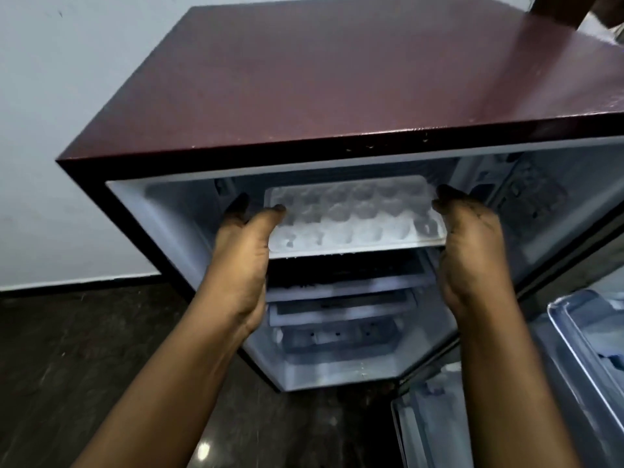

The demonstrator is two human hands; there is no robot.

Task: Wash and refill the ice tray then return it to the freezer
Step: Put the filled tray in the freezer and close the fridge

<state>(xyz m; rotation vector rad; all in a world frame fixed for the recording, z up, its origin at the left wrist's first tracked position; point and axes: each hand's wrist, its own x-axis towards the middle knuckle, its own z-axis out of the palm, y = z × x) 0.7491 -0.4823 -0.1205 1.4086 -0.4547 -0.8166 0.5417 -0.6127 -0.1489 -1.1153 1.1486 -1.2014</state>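
Both hands grip a white ice tray [353, 214] at the mouth of the open maroon fridge [337, 82]: the left hand [244, 241] clasps the tray's left end, the right hand [471, 238] its right end. Below the tray, shelves [341, 298] step down inside the fridge. The door [580, 366] hangs open to the fridge's right.
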